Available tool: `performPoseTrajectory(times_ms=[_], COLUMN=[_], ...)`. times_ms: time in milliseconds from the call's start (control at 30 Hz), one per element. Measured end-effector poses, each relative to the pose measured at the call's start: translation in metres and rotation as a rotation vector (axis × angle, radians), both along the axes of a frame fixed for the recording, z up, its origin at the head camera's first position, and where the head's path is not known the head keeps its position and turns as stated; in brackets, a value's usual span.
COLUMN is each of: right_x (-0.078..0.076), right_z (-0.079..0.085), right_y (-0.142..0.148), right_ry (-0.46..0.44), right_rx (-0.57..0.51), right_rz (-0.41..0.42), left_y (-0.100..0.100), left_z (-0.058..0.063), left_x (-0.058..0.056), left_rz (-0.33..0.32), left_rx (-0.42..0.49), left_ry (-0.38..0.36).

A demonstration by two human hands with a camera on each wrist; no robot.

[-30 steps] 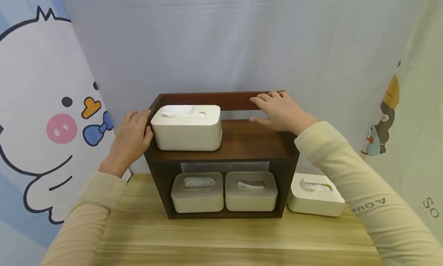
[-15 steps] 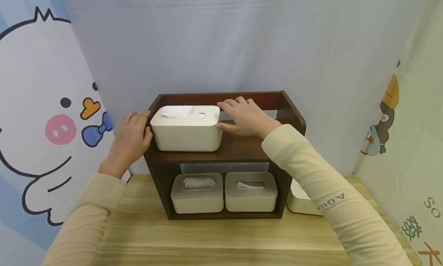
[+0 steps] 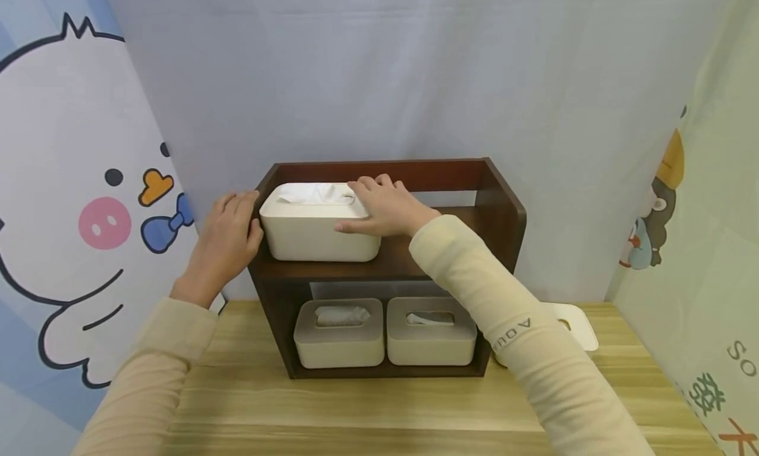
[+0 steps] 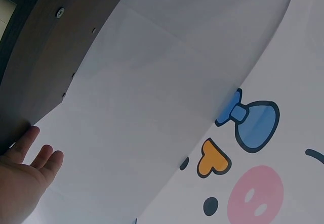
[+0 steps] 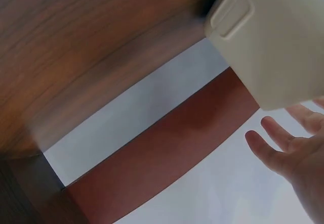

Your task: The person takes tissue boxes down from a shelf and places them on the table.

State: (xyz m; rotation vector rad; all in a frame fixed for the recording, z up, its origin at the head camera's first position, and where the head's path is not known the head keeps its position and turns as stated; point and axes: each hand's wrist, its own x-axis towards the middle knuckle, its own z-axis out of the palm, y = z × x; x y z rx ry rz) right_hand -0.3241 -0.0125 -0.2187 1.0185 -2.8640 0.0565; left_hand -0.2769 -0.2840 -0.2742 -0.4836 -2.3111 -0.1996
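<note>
A cream tissue box (image 3: 320,235) stands on the left of the dark wooden shelf unit's (image 3: 501,212) upper board, a white tissue showing in its slot. Over the right end of its lid lies my right hand (image 3: 385,209), thumb in front of the box and fingers across the top. In the right wrist view those fingers (image 5: 273,155) are spread and gently bent beside the box's edge. My left hand (image 3: 225,235) rests against the unit's left side panel; the left wrist view shows its fingers (image 4: 43,158) loosely extended, one tip at the panel.
Two more tissue boxes, one left (image 3: 339,344) and one right (image 3: 431,344), sit on the lower shelf. Another box (image 3: 572,321) is on the wooden table (image 3: 356,410) to the right, partly hidden by my right sleeve. Printed curtains hang at both sides.
My right hand has moved left from the unit's right side to the top tissue box, and the sleeve now covers part of the box on the table. My left hand stays in place.
</note>
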Motion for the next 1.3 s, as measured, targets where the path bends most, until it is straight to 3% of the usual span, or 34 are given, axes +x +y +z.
performPoseTrajectory(times_ms=[333, 733, 1300], right_x=[-0.011, -0.015, -0.022], right_z=[-0.007, -0.001, -0.003], right_y=[-0.01, -0.021, -0.029], right_ry=[-0.061, -0.176, -0.149], right_rx=[-0.015, -0.051, -0.055], right_rz=[-0.037, -0.034, 0.002], left_y=[0.001, 0.001, 0.002], left_z=[-0.002, -0.001, -0.002], left_x=[-0.001, -0.002, -0.002], left_rz=[0.001, 0.006, 0.007], left_rx=[0.006, 0.011, 0.004], left_ry=[0.0, -0.013, -0.012])
